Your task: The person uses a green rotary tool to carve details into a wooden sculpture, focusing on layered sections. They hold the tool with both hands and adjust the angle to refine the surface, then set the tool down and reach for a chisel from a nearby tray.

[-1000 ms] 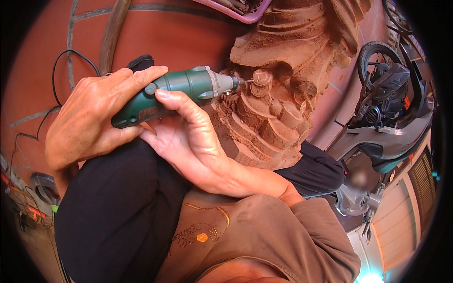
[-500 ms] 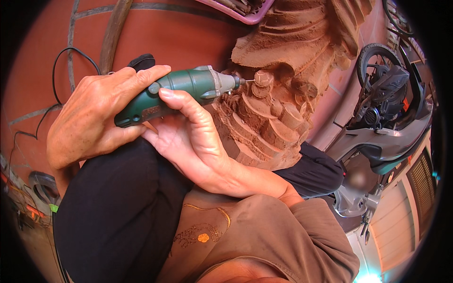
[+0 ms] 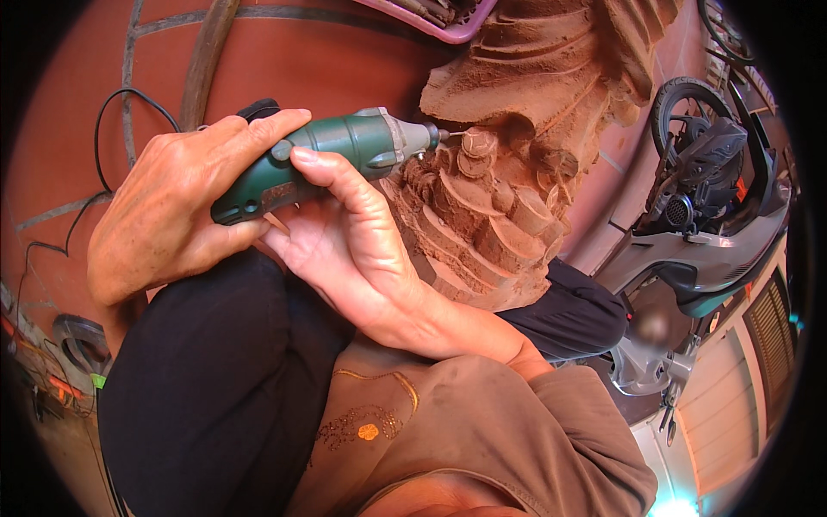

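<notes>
Your left hand (image 3: 168,211) is wrapped around the rear of the grinder (image 3: 323,159), fingers closed over its dark green body, the index finger laid along the top. Your right hand (image 3: 353,250) comes up from below and clamps the same tool nearer the front, thumb pressed on the upper side of the body and the other fingers curled beneath it. Both hands are shut on the grinder, touching each other under it.

The grinder lies almost level, its long axis running left to right with the nose a little higher than the tail. The grey collar and the small bit (image 3: 448,135) point right, toward the carving (image 3: 508,198). The bit tip sits at a small round knob on the carving's upper ridge; whether it touches cannot be told. The tail end, a black cap, points left, and a black cord (image 3: 99,142) loops away over the red floor (image 3: 284,60) behind it.

The carving is reddish-brown wood, cut in stepped, curving ridges, and rises just right of your hands, resting against your dark trouser leg (image 3: 215,388). A pink tray (image 3: 448,21) shows at the top edge, and a scooter (image 3: 715,215) stands at the right, well apart from the work.
</notes>
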